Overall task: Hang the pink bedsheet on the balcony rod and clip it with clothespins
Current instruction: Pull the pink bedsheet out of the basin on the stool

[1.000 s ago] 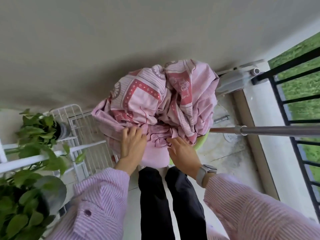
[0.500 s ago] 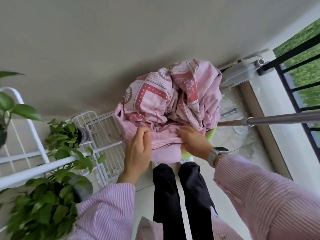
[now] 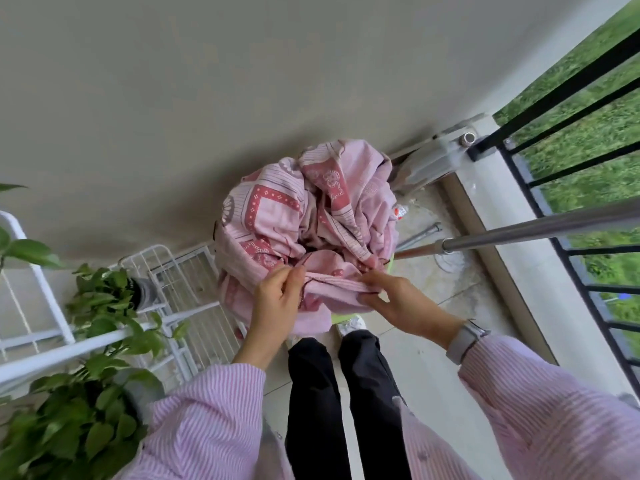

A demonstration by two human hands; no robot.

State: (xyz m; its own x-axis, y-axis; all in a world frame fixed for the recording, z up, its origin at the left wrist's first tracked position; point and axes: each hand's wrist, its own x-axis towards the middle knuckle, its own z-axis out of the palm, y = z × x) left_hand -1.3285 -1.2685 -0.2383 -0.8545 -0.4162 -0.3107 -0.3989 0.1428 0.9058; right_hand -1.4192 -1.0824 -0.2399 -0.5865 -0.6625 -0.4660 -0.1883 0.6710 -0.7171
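Both hands are pinching one edge of the crumpled pink patterned cotton bedsheet (image 3: 304,233), which is heaped in a green plastic basin (image 3: 341,318) on the balcony floor.

The left hand (image 3: 277,303) is making its grip with thumb and fingers closed on a fold at the sheet's near side, and the right hand (image 3: 398,303), a grey watch (image 3: 465,341) on its wrist, is grasping the same fold just beside it, so a short band of cloth is running between the two. The heap is spilling over the basin's rim, directly in front of the person's black trousers (image 3: 346,403). The long shiny metal balcony rod (image 3: 540,226) is crossing from the right, near the sheet but apart from it, before the black metal railing (image 3: 568,95). Leafy green potted plants (image 3: 104,306) are standing on a white wire rack (image 3: 187,282) to the left.
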